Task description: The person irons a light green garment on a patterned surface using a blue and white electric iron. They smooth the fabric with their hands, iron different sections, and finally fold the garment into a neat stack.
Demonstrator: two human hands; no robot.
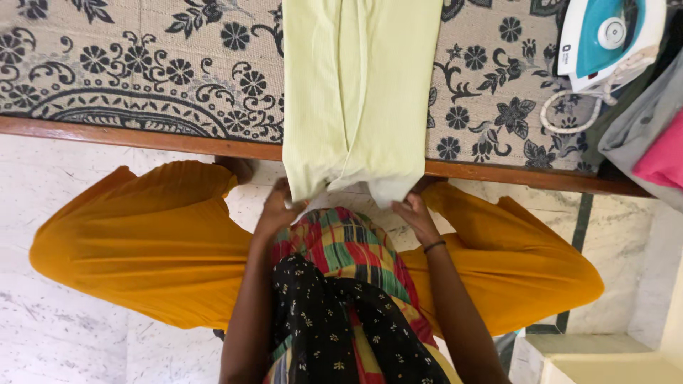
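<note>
Folded green cloth held at the table's near edge.

On the table [142, 139], a big patterned mat [142, 71] spread from side to side, black flowers on cream. In the middle, a long pale green cloth [359, 92], folded, hanging a little over the near edge. At the far right corner, a blue and white iron [605, 39] with its white cord [569, 114] coiled beside it, next to grey and pink clothes [651, 142]. At the near edge, left hand [276, 210] closed on the cloth's left corner, right hand [416, 217] pinching the right corner, a dark band [434, 246] on that wrist.
</note>
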